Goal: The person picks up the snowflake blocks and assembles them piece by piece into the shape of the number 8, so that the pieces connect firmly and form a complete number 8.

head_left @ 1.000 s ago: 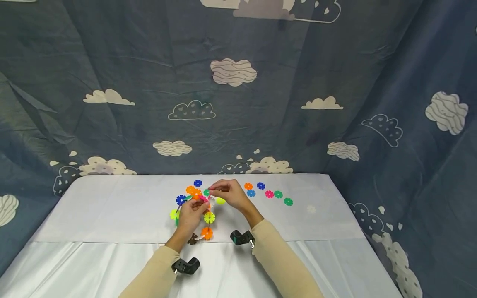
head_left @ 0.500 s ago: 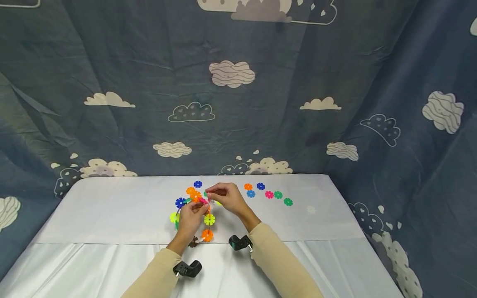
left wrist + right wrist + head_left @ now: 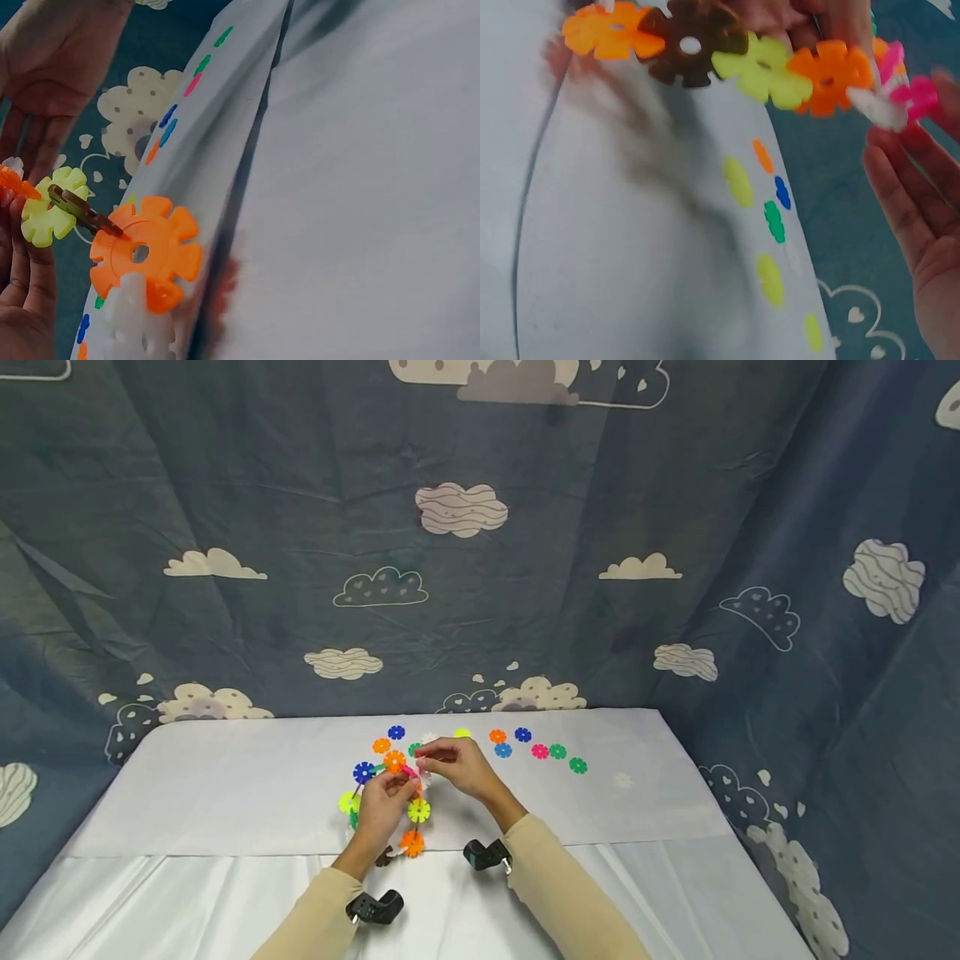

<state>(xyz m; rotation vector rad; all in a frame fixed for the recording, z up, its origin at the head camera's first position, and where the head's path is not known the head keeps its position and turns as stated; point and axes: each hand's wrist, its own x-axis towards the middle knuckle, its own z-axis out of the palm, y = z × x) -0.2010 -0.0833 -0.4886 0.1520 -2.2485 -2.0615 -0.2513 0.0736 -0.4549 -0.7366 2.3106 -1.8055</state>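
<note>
A looped chain of notched flower discs hangs from the hands, with orange (image 3: 394, 761), blue (image 3: 363, 772) and yellow (image 3: 418, 811) discs among its links. The left hand (image 3: 381, 818) grips the chain near its pink and orange pieces, partly covering them. Close beside it, the right hand (image 3: 465, 770) pinches a pink disc (image 3: 915, 97), which touches a white disc (image 3: 877, 107) at the chain in the right wrist view. A brown disc (image 3: 82, 210) links a yellow and an orange disc (image 3: 146, 251) in the left wrist view. How firmly pink and white are joined, I cannot tell.
On the white-covered table (image 3: 225, 793), loose discs lie right of the hands: orange (image 3: 497, 737), light blue (image 3: 503, 750), pink (image 3: 540, 751), green (image 3: 577, 766) and white (image 3: 622, 781). Others lie behind the hands, including a dark blue one (image 3: 396, 732). A cloud-patterned curtain (image 3: 525, 635) stands behind.
Both hands and the chain have moved slightly down in the head view, toward the person. A yellow and a white disc behind the right hand have come into sight.
</note>
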